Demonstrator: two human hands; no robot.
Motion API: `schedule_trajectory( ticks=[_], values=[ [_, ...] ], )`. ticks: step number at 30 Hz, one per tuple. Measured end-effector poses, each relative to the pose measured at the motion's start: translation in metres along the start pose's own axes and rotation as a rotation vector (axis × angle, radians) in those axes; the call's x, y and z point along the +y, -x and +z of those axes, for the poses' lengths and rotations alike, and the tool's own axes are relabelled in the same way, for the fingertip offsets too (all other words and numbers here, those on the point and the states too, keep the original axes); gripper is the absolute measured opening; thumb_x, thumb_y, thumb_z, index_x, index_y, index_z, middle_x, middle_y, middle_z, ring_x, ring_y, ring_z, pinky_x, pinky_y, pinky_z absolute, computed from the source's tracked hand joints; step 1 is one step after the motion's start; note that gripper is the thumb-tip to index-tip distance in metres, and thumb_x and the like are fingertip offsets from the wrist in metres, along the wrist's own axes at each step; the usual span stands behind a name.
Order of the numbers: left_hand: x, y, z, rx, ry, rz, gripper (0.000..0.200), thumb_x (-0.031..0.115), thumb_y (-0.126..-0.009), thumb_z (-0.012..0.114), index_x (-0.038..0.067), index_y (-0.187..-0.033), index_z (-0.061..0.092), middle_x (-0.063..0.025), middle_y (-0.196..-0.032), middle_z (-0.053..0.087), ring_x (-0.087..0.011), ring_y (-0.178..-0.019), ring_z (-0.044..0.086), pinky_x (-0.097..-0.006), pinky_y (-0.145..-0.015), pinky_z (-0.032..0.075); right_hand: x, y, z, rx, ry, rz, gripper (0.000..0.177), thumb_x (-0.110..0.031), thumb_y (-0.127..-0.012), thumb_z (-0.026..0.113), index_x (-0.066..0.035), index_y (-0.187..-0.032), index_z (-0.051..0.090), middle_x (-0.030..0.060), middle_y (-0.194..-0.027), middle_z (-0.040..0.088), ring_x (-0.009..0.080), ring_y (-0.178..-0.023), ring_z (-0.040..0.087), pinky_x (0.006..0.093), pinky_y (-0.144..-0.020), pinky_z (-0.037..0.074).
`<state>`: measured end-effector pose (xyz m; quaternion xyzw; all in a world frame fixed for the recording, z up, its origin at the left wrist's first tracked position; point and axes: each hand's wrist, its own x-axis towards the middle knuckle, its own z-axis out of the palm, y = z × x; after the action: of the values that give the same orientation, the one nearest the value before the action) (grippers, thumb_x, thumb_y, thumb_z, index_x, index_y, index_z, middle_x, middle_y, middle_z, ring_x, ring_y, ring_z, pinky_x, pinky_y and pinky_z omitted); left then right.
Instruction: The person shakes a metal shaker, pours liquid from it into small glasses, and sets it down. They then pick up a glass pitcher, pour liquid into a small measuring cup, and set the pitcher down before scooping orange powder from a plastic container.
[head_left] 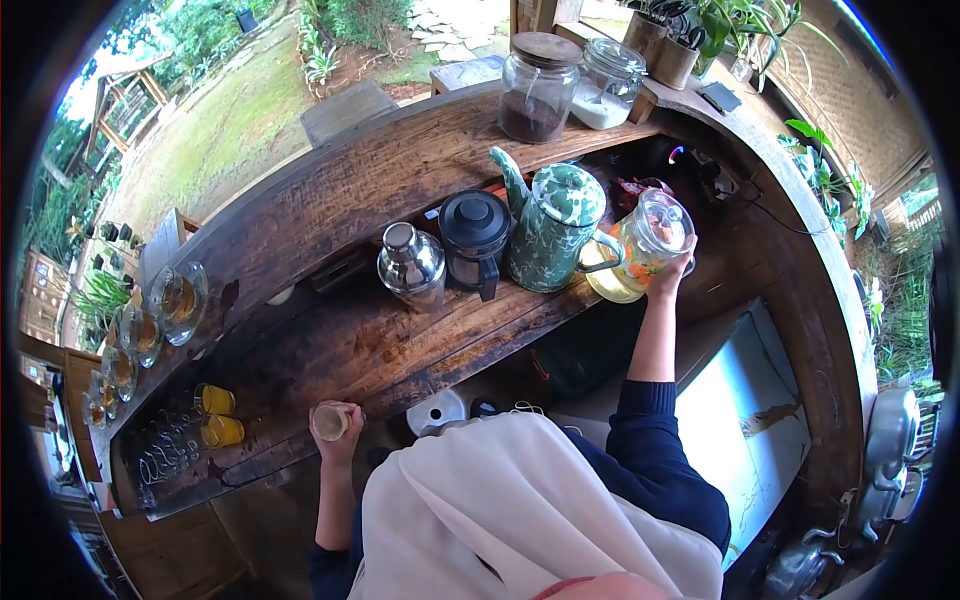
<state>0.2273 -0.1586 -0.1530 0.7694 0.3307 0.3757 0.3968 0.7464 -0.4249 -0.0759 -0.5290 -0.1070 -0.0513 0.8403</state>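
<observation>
My left hand (345, 432) is wrapped round a small beige cup (329, 423) by the front edge of the wooden counter (400, 350). On the right, my right hand (673, 270) grips a clear glass pitcher (645, 235) with an orange and green pattern and a lid. Directly left of the pitcher is a green speckled enamel kettle (552, 240). Beside the kettle stand a black-lidded French press (473, 238) and a metal shaker (410, 262).
Two lidded glass jars (538, 90) (606, 85) stand on the raised ledge. Cups with amber contents (178, 300) line the left ledge. Below are two yellow glasses (221, 431) and several clear glasses (170, 450). Potted plants (675, 60) stand at the upper right.
</observation>
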Motion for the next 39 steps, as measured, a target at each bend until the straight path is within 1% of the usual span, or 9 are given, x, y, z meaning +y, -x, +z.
schedule_trajectory(
  ticks=[8,10,15,17,19,21,30,35,39],
  values=[
    [0.007,-0.002,0.0,0.007,-0.017,0.066,0.016,0.003,-0.067,0.075,0.008,-0.072,0.061,-0.0041,-0.076,0.062,-0.0185,-0.074,0.058,-0.0312,-0.071,0.046,0.019,-0.02,0.012,0.073,-0.02,-0.04,0.059,-0.052,-0.095,0.036,-0.003,-0.126,0.045,0.0109,-0.126,0.051,0.0235,-0.116,0.047,0.0367,-0.102,0.033],
    [0.007,-0.002,0.0,0.013,-0.018,0.062,0.016,0.003,-0.067,0.075,0.008,-0.072,0.061,-0.0041,-0.076,0.062,-0.0184,-0.074,0.058,-0.0312,-0.071,0.046,0.017,-0.021,0.017,0.035,0.039,-0.01,0.062,-0.05,-0.098,0.028,-0.002,-0.138,0.034,0.0116,-0.138,0.041,0.023,-0.127,0.039,0.0366,-0.108,0.026],
    [0.002,0.0,0.001,0.021,0.015,0.05,0.016,0.003,-0.067,0.075,0.009,-0.071,0.061,-0.0041,-0.076,0.062,-0.0179,-0.075,0.058,-0.0313,-0.071,0.045,0.035,-0.039,0.019,0.105,0.059,0.011,0.066,-0.051,-0.097,0.029,-0.001,-0.141,0.03,0.0119,-0.144,0.034,0.0226,-0.131,0.034,0.0353,-0.11,0.021],
    [-0.001,0.0,0.001,0.018,0.003,0.042,0.017,0.002,-0.067,0.075,0.008,-0.071,0.06,-0.0039,-0.076,0.062,-0.0179,-0.074,0.058,-0.0309,-0.07,0.046,0.039,-0.042,0.024,0.183,0.029,-0.113,0.055,-0.049,-0.096,0.038,0.0,-0.112,0.055,0.006,-0.105,0.061,0.0149,-0.094,0.054,0.031,-0.087,0.041],
    [0.006,-0.002,0.0,0.005,-0.021,0.056,0.017,0.001,-0.067,0.075,0.008,-0.071,0.06,-0.0041,-0.076,0.062,-0.0181,-0.074,0.058,-0.0306,-0.07,0.046,0.035,-0.04,0.028,0.167,0.053,-0.1,0.054,-0.049,-0.097,0.036,-0.001,-0.111,0.055,0.0057,-0.107,0.061,0.0149,-0.096,0.054,0.0324,-0.089,0.04],
    [0.007,-0.001,0.0,-0.008,-0.044,0.068,0.017,0.001,-0.067,0.075,0.008,-0.072,0.06,-0.0042,-0.077,0.062,-0.0183,-0.073,0.058,-0.0303,-0.069,0.046,0.03,-0.037,0.027,0.089,0.058,0.038,0.071,-0.054,-0.096,0.031,0.0,-0.141,0.029,0.012,-0.143,0.036,0.0227,-0.13,0.034,0.0332,-0.109,0.022],
    [0.005,0.001,0.002,0.041,0.102,-0.01,0.019,0.003,-0.069,0.075,0.007,-0.076,0.058,-0.0054,-0.077,0.061,-0.0158,-0.071,0.06,-0.0292,-0.066,0.048,0.015,-0.025,0.047,0.151,0.103,0.014,0.07,-0.055,-0.096,0.029,0.0,-0.139,0.031,0.012,-0.142,0.037,0.0214,-0.129,0.035,0.0399,-0.11,0.019],
    [0.004,0.0,0.001,0.016,0.01,0.04,0.019,0.004,-0.07,0.075,0.006,-0.075,0.058,-0.0058,-0.076,0.061,-0.0161,-0.069,0.061,-0.029,-0.066,0.048,0.047,-0.043,0.033,0.056,0.123,-0.028,0.068,-0.052,-0.097,0.029,0.001,-0.139,0.031,0.014,-0.143,0.036,0.0222,-0.13,0.035,0.035,-0.109,0.023],
    [0.005,-0.001,-0.001,0.012,-0.065,0.099,0.018,0.005,-0.069,0.075,0.006,-0.074,0.058,-0.0058,-0.075,0.061,-0.0173,-0.068,0.061,-0.0296,-0.066,0.049,0.039,-0.031,0.053,0.235,0.194,-0.115,0.069,-0.051,-0.097,0.031,0.004,-0.138,0.031,0.0154,-0.14,0.04,0.0234,-0.123,0.042,0.0337,-0.104,0.031]
  ],
)
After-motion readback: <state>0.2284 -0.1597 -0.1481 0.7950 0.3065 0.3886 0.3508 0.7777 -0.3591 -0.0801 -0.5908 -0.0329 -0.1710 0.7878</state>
